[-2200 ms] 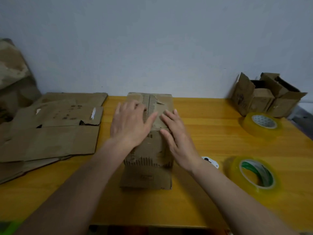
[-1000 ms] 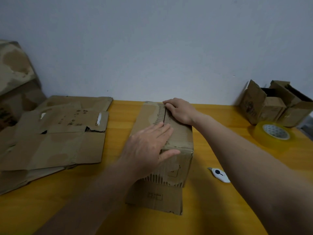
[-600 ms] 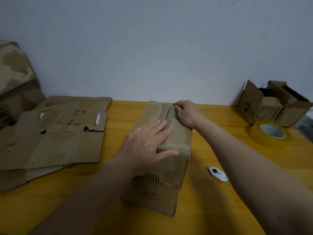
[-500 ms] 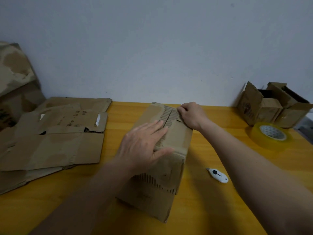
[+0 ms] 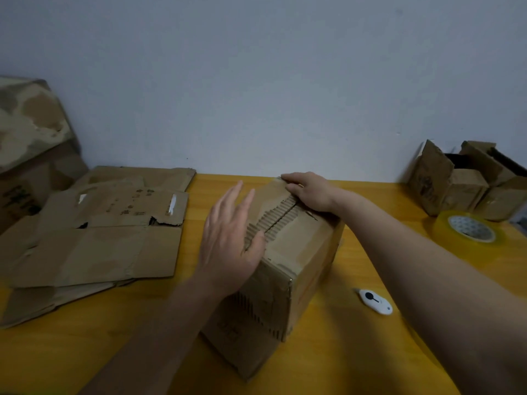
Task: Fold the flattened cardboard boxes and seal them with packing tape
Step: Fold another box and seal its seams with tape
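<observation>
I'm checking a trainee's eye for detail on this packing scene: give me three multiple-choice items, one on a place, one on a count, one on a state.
1. Where is the white cutter?
A. Right of the box on the table
B. On the flat cardboard
C. Inside a box

2. How many tape rolls show?
A. None
B. One
C. Three

3. How is the left hand?
A. Gripping tape
B. Clenched in a fist
C. Open, fingers straight

Answers: 1 A, it lies on the table beside the box. 2 B, one tape roll at far right. 3 C, straight fingers over the box top.
</observation>
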`<state>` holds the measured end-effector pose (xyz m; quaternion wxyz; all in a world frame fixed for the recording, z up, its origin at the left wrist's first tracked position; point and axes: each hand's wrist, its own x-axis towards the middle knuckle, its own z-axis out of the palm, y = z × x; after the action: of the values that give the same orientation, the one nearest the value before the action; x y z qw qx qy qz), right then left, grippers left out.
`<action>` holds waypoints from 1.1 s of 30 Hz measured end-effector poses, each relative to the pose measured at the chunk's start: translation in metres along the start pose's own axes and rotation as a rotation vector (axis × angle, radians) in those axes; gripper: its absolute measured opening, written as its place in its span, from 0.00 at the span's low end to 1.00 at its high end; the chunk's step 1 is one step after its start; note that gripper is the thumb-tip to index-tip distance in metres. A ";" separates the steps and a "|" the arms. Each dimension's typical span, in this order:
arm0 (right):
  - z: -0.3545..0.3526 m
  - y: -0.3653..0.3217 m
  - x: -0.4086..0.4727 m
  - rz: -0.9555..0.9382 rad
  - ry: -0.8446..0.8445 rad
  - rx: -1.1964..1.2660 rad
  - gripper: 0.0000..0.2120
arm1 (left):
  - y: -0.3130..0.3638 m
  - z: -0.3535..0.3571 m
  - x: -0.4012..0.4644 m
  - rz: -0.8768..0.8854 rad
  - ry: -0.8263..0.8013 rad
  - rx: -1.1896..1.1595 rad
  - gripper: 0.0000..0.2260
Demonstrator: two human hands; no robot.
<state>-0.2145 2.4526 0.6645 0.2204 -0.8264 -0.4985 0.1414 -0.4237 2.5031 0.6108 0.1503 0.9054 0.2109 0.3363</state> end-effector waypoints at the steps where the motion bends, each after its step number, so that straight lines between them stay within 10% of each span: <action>1: 0.000 0.003 0.002 0.008 -0.024 -0.008 0.20 | 0.001 0.002 -0.001 -0.031 0.014 -0.011 0.35; 14: -0.002 0.015 -0.022 0.081 0.132 0.066 0.20 | 0.015 0.022 -0.023 -0.829 0.007 -0.925 0.58; 24: -0.017 0.027 -0.082 0.104 0.606 0.885 0.17 | 0.025 -0.014 0.013 -0.277 0.023 -0.439 0.50; 33: 0.029 0.052 -0.106 0.184 0.442 0.798 0.10 | 0.015 0.011 -0.030 -0.496 0.048 -0.575 0.23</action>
<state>-0.2371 2.3443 0.6144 0.6088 -0.7280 -0.2708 0.1616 -0.4322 2.4747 0.5925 0.4702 0.7396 0.3241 0.3561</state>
